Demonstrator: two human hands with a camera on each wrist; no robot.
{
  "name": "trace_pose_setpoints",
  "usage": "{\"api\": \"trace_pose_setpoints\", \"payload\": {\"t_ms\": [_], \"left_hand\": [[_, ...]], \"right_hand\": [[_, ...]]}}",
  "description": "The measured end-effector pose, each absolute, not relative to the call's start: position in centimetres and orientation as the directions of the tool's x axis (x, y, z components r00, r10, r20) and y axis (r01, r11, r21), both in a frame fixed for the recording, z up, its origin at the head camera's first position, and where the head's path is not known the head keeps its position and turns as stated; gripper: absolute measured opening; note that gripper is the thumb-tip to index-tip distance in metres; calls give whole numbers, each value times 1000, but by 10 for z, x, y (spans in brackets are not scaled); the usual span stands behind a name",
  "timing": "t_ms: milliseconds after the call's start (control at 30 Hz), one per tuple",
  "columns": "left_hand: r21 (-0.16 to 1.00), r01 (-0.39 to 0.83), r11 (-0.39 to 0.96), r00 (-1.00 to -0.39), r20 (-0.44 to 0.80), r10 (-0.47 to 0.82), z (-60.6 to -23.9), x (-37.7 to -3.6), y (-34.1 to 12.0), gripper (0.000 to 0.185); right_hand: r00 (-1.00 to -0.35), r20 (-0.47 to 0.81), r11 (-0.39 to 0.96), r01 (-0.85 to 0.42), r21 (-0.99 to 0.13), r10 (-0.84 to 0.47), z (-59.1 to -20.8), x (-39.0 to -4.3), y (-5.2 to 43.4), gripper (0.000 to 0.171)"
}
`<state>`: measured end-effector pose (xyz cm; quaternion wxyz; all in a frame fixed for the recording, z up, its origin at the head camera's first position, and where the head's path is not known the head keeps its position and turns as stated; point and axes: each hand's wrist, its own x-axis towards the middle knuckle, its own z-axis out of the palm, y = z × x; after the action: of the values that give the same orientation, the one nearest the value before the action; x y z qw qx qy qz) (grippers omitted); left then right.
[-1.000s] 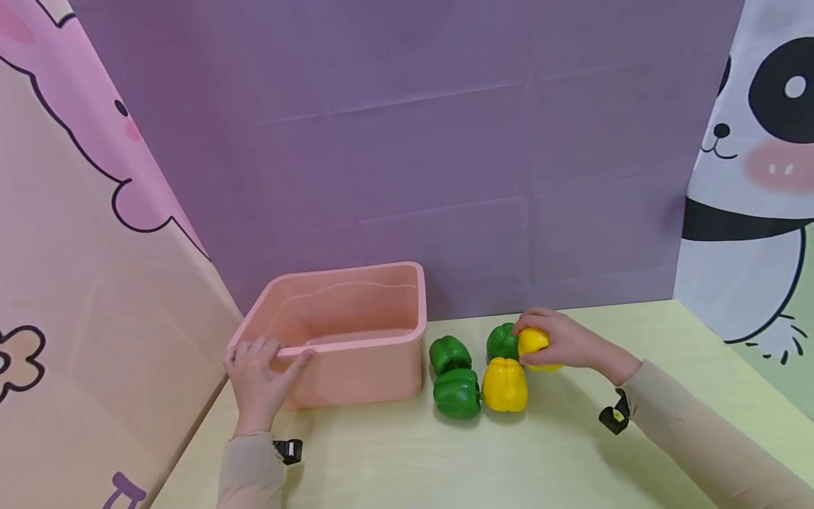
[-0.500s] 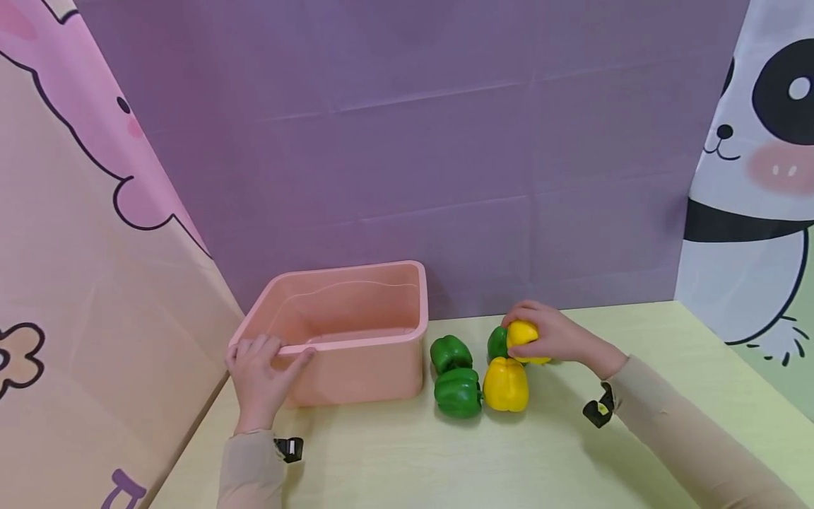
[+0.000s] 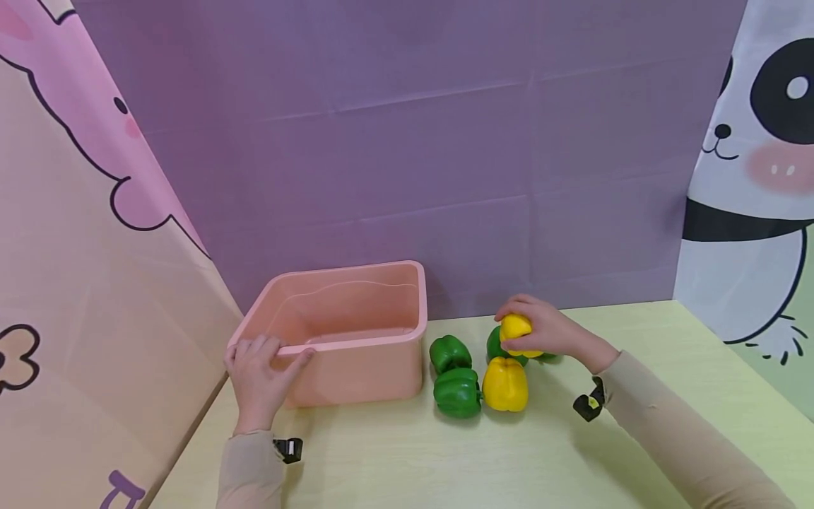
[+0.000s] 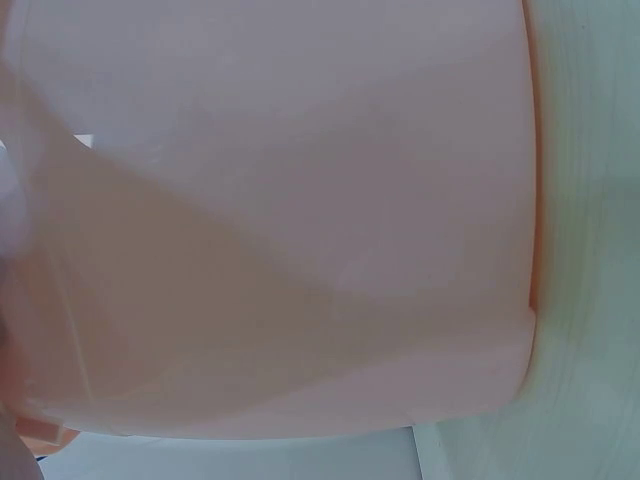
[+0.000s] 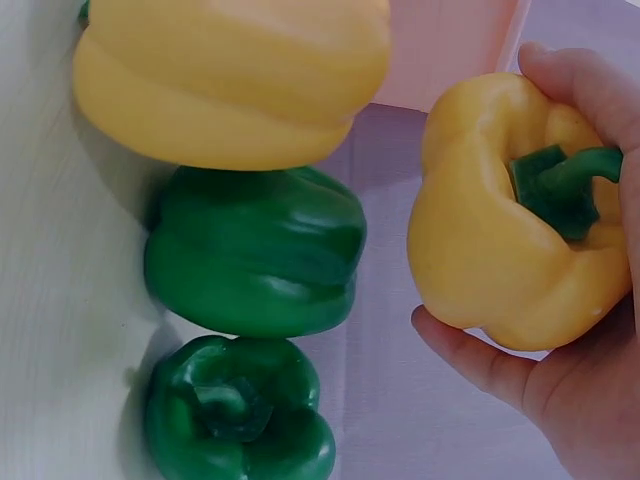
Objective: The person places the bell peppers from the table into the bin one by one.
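Pink bin leftmost, its near rim gripped by the left hand. Rightward I see two green peppers, one yellow pepper — then the right hand, clasping another yellow pepper off the table.

The back is closed off by a purple sheet, crossed by visible creases. On the left, a peach-coloured wall covering is printed with a pink cartoon animal and a black-outlined flower. On the right, a panda is pictured against a pale green panel. Soft shadows are cast across the pale, faintly grained tabletop.
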<state>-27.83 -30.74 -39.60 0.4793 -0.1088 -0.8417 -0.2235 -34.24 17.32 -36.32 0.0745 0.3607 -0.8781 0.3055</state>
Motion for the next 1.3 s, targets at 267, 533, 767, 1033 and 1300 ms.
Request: {"api": "trace_pose_setpoints", "payload": {"t_ms": [267,533,767,1033,1300], "left_hand": [[266,407,874,-504,864,-28,-397,-278,-308,41],[265,418,869,-500,866,-23,-396,-278,-307,42],[259,417,871,-494,869,-22,-395,-277,-308,42],[254,427,868,-477,879,-23,-395,-276,-308,47],[255,428,867,-483,876,-19,-396,-277,-308,50]], "right_hand": [[-734,370,549,-674,-494,-569,-358,-343,167,33],[-733,380,533,-675,-510,-564,-351,-346,161,35],[-738,376,530,-668,-522,-560,-348,-351,157,34],[-722,397,515,-687,-513,-567,-335,-353,151,36],[-707,427,510,-705,-493,-564,-320,-355,144,35]]}}
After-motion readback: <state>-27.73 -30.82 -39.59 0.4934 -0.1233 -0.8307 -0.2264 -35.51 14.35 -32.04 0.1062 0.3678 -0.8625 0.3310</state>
